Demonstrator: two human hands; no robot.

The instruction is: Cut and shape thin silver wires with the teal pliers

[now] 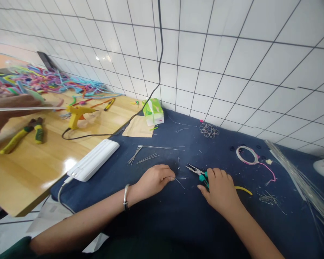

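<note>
My left hand (pixel 158 178) pinches a thin metal wire (pixel 181 183) between thumb and fingertips; its bent free ends point right, over the dark blue cloth. Just right of them, my right hand (pixel 220 189) is wrapped round green-handled needle-nose pliers (pixel 196 171). The plier jaws are a little apart with nothing between them, and they do not touch the wire. Several cut wires (pixel 148 158) lie on the cloth beyond my left hand. To the right of my right hand sits a pile of short wire pieces (pixel 270 198).
A white power bank (pixel 97 158) with a cable lies left. On the wooden table (pixel 118 109) are a yellow glue gun (pixel 77 116), pliers (pixel 35 130), fuzzy coloured stems (pixel 54 77) and another person's hand (pixel 13 104). A wire coil (pixel 245 155) and long wires (pixel 299 176) lie right.
</note>
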